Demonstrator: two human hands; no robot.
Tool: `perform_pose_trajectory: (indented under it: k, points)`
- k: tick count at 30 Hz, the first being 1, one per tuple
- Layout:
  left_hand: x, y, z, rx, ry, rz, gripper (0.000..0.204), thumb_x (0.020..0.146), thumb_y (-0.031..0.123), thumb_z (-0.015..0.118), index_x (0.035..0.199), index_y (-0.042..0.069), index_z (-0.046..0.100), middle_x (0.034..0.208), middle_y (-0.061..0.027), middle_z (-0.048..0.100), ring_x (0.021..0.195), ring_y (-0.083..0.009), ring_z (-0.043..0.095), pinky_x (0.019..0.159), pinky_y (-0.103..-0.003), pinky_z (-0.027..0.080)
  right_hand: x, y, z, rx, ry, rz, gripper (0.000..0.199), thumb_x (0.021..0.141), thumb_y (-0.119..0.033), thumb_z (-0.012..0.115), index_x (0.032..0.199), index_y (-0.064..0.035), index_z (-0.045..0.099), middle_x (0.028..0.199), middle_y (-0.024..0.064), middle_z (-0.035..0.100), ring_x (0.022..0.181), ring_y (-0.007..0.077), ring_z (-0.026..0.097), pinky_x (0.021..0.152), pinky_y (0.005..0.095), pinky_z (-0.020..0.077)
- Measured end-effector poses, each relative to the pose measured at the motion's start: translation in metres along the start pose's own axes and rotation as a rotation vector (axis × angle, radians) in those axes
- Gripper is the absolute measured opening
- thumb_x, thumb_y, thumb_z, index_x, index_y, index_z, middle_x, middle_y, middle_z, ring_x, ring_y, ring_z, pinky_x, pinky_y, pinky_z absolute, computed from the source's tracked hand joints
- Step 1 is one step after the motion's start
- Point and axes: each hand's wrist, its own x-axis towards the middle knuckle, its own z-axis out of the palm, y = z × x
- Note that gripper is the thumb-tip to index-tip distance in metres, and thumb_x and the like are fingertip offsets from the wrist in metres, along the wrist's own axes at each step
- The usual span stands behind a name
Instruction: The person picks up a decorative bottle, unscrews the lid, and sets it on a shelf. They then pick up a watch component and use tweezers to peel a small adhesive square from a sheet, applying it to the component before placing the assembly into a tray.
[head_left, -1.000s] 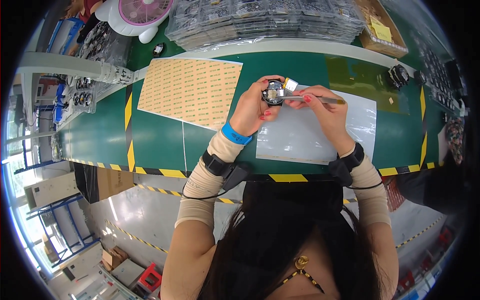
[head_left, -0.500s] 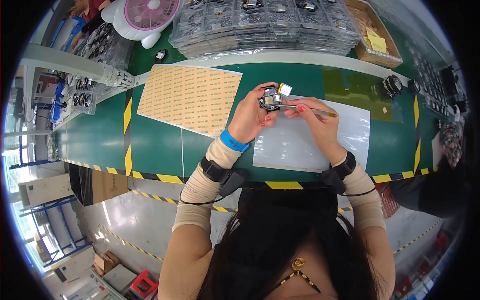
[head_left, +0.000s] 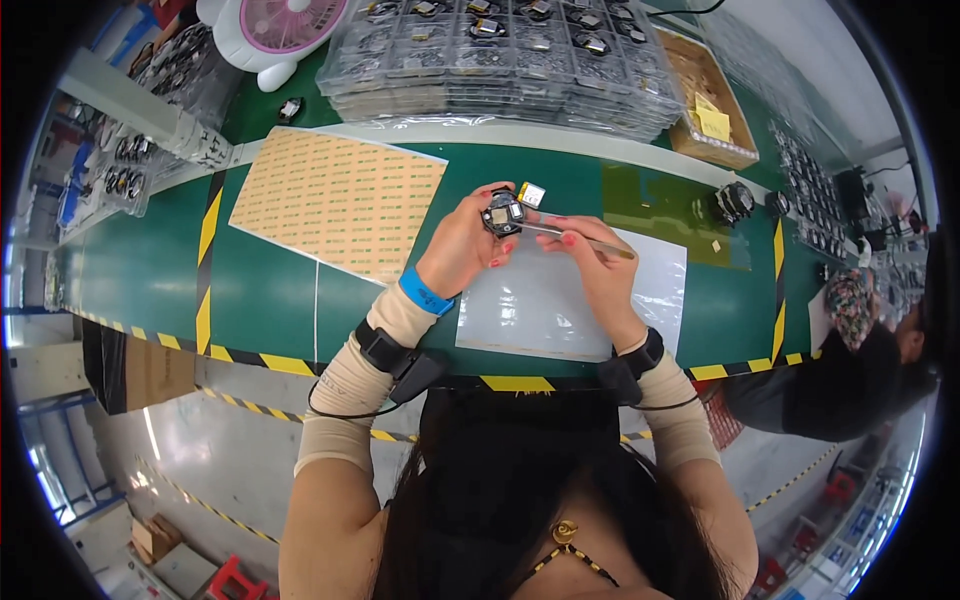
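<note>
Two bare hands meet over the green tabletop [head_left: 140, 270], both forearms reaching forward from the lower edge in cream fabric sleeves, elbows bent and set wide. The left hand [head_left: 455, 248] is turned with its palm inward, thumb and fingers curled around the rim of one round black device [head_left: 502, 214], gripping it near the middle of the table with its inner face up. Its inside looks like hard plastic with small metallic parts, and one flat, silvery rectangular pouch [head_left: 532, 194] with a yellowish edge sticks out at its upper right. The right hand [head_left: 605, 285] angles in from the right, fingertips pinched on one pair of slim metal tweezers [head_left: 597, 243]; their tip is at the device's right side, though contact is too small to tell. One blue band [head_left: 426, 292] circles the left wrist, and a black strap with a boxy module sits on each forearm. Three thin sheets lie flat: one tan printed paper [head_left: 335, 200], one glossy whitish sheet [head_left: 530, 310] below the hands, and one translucent olive film [head_left: 665, 200] bearing two tiny pale pieces [head_left: 716, 246].
</note>
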Motion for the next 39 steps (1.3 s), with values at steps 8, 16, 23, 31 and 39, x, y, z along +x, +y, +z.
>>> perform_pose_trajectory:
  k: [8,16,23,31,39]
  points:
    - [-0.002,-0.001,0.003,-0.005,-0.022,-0.006,0.037,0.093,0.025,0.025,0.123,0.005,0.037,0.101,-0.0098,0.053,0.064,-0.0157,0.044,0.05,-0.026,0.035,-0.001,-0.003,0.008,0.011,-0.03,0.068,0.019,0.089,-0.003,0.048,0.102,0.009,0.057,0.1,0.0164,0.059,0.084,0.0238,0.063,0.076,0.0317,0.0526]
    - [-0.002,-0.002,0.003,-0.003,0.005,0.027,0.038,0.093,0.024,0.026,0.123,0.005,0.036,0.101,-0.0107,0.054,0.064,-0.0158,0.044,0.05,-0.026,0.035,-0.002,0.003,0.007,-0.057,0.004,0.005,0.02,0.089,-0.004,0.049,0.103,0.0091,0.056,0.1,0.0178,0.059,0.082,0.0259,0.063,0.074,0.0339,0.0534]
    - [-0.002,-0.001,0.003,-0.023,-0.022,0.041,0.037,0.093,0.024,0.026,0.122,0.005,0.037,0.102,-0.0122,0.054,0.064,-0.0162,0.044,0.05,-0.026,0.035,-0.001,0.005,0.004,0.052,0.054,0.085,0.019,0.089,-0.003,0.049,0.102,0.008,0.058,0.101,0.0164,0.058,0.084,0.0246,0.063,0.075,0.0326,0.0538]
    - [-0.001,-0.003,0.0,-0.06,-0.034,0.029,0.036,0.093,0.024,0.026,0.12,0.005,0.038,0.103,-0.0129,0.054,0.064,-0.0165,0.045,0.05,-0.026,0.035,-0.002,0.007,0.004,0.079,0.04,0.064,0.019,0.089,-0.003,0.048,0.102,0.0076,0.058,0.101,0.0166,0.058,0.085,0.0252,0.063,0.075,0.0326,0.0538]
    - [-0.003,-0.001,-0.001,-0.093,-0.021,0.007,0.036,0.093,0.025,0.026,0.12,0.005,0.038,0.099,-0.0114,0.053,0.064,-0.0167,0.045,0.049,-0.026,0.036,-0.002,0.008,0.009,0.057,0.003,0.026,0.019,0.089,-0.003,0.048,0.102,0.0084,0.058,0.101,0.017,0.058,0.084,0.0252,0.063,0.074,0.0326,0.0538]
